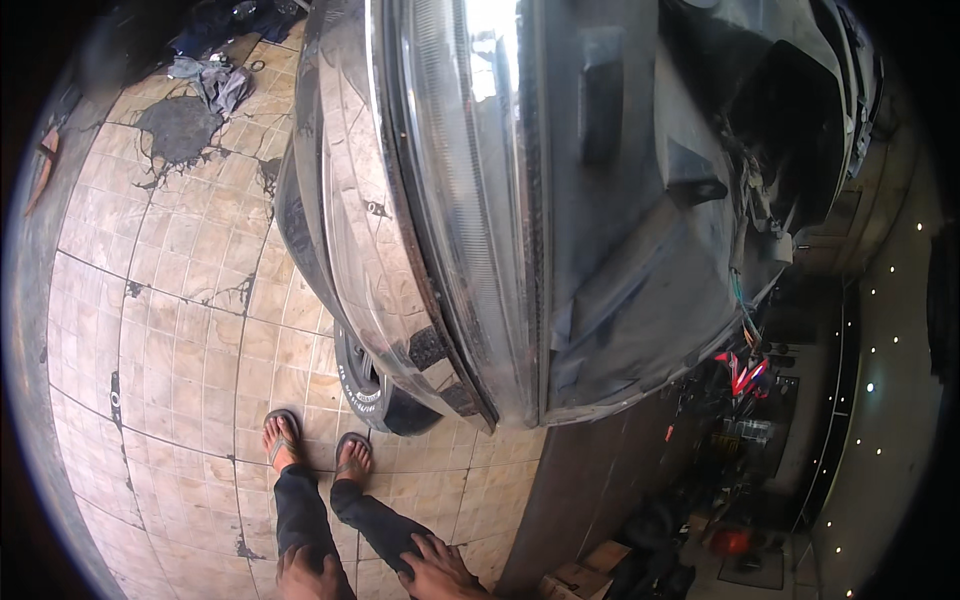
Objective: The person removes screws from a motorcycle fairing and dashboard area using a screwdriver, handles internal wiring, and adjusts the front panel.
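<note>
Worn tile floor (180, 370), dotted ceiling (895, 310)

Beige tiles fill the left of the frame, stained and crossed by dark joints. A dark patch (180, 130) with ragged cracks lies at upper left, a grey cloth (215, 82) beside it. Cardboard boxes (578, 578) sit near the lower edge, right of centre. Small lights (870, 387) shine at far right.

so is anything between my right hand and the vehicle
Nothing visible: the right hand rests on the dark trousers, and only tiled floor shows between it and the vehicle.
</note>
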The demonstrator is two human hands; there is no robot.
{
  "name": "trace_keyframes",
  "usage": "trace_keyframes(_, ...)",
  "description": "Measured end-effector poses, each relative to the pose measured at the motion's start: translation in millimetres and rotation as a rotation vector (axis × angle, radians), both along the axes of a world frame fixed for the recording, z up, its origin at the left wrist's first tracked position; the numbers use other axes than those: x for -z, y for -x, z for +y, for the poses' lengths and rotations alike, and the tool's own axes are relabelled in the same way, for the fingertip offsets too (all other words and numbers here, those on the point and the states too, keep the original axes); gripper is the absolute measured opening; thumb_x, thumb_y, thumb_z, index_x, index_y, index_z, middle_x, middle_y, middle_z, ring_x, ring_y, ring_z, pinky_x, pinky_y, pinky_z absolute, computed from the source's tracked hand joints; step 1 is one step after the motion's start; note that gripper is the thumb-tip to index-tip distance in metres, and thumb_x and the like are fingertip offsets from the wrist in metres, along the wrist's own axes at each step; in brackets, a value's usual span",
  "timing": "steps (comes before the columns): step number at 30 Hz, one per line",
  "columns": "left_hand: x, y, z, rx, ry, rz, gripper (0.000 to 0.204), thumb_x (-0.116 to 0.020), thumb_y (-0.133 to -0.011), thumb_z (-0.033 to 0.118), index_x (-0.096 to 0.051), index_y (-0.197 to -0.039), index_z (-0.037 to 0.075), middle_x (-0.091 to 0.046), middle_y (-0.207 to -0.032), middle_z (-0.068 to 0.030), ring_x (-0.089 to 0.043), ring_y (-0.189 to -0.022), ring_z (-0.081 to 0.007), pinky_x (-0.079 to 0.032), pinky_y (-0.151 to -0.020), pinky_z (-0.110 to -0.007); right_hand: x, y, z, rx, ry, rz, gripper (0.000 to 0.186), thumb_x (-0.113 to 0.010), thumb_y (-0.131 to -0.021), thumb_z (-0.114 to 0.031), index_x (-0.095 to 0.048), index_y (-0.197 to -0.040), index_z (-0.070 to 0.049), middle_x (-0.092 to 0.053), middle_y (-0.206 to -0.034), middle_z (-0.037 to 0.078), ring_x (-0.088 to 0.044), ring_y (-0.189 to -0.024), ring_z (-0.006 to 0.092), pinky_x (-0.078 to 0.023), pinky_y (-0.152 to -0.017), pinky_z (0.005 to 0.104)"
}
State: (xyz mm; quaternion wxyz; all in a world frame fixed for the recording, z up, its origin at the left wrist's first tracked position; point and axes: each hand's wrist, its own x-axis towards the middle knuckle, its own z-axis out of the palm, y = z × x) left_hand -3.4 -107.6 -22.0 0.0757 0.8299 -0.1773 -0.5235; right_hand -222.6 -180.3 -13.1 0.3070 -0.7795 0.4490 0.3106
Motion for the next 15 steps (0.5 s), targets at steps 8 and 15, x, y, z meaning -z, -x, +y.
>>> trace_keyframes(8, -13, 3, -8, 0.056, 0.001, 0.031, 0.052, -0.060, -0.092, 0.044, -0.067, -0.114, -0.002, -0.067, -0.109, -0.0297, -0.064, -0.101, -0.0466, -0.050, -0.090, -0.049, 0, 9, 2, 0.028, 0.014, -0.001, 0.036, -0.065, -0.084, -0.026, -0.069, -0.113, -0.005, -0.047, -0.144, 0.023, -0.040, -0.134, 0.0434, -0.036, -0.106, 0.0575)
trace_keyframes(15, -9, 8, -26, 0.143, -0.122, 0.034, 0.052, -0.066, -0.084, 0.042, -0.069, -0.115, -0.001, -0.068, -0.113, -0.0255, -0.063, -0.110, -0.0411, -0.048, -0.096, -0.048, 7, 21, 9, 0.135, -0.035, 0.045, 0.038, -0.061, -0.089, -0.029, -0.066, -0.118, -0.006, -0.046, -0.145, 0.021, -0.039, -0.134, 0.0417, -0.034, -0.108, 0.0566)
